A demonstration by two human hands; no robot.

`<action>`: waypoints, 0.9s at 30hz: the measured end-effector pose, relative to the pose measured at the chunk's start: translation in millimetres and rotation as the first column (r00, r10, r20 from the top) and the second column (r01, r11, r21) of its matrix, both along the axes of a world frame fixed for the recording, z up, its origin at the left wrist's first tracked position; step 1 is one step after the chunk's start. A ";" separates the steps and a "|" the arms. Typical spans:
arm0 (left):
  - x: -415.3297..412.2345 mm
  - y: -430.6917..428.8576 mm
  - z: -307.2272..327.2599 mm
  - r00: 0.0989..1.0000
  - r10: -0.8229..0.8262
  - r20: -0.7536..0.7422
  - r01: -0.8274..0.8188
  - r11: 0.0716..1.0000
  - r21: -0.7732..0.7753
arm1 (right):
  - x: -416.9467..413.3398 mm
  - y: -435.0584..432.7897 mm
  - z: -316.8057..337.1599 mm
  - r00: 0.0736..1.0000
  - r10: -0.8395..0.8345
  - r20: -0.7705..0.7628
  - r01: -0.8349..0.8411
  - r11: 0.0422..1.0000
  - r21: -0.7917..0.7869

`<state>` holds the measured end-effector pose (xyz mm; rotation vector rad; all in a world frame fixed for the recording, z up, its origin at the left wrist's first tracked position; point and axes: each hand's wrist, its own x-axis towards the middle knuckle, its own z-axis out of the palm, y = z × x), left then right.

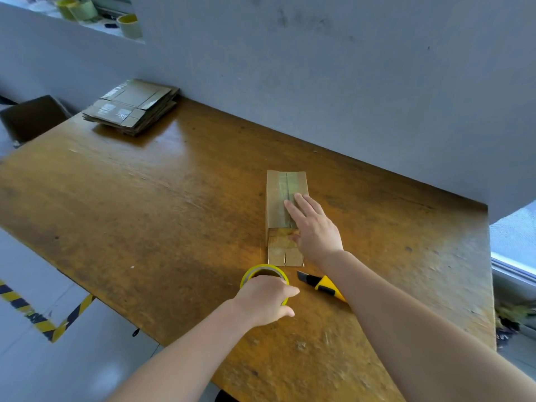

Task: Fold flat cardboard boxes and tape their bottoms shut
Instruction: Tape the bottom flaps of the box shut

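A small folded cardboard box (278,195) stands on the wooden table (150,204), its taped bottom facing up with clear tape along the seam. My right hand (311,227) lies flat on that taped face with straight fingers pressing on it. Just in front of the box sits a roll of tape with a yellow core (262,272). My left hand (265,303) covers the roll's near side, fingers curled round it. A stack of flat cardboard boxes (132,107) lies at the table's far left corner.
A yellow and black utility knife (323,285) lies on the table right of the tape roll, partly under my right forearm. A grey wall runs along the table's far edge. More tape rolls (129,26) sit on a ledge at top left. Striped floor marking shows at lower left.
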<state>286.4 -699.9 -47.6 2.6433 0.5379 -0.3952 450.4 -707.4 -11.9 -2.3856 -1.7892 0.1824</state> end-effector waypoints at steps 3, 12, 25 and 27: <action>-3.9 4.0 1.9 0.999 -0.049 0.005 0.049 0.997 0.054 | 0.5 1.8 -1.3 0.998 -0.034 -0.046 0.035 0.999 0.026; 1.8 13.7 7.4 0.962 0.032 0.273 -0.091 0.974 0.207 | 10.5 -2.0 -1.1 0.998 0.043 -0.053 -0.042 0.999 0.030; 40.3 73.0 5.3 0.856 0.420 0.300 -0.458 0.886 0.068 | 16.2 -7.8 -18.5 0.989 -0.007 -0.148 0.013 0.999 0.035; 40.4 71.8 2.0 0.851 0.416 0.321 -0.469 0.877 0.107 | 15.4 -7.4 -22.0 0.993 0.015 -0.117 -0.007 0.998 0.067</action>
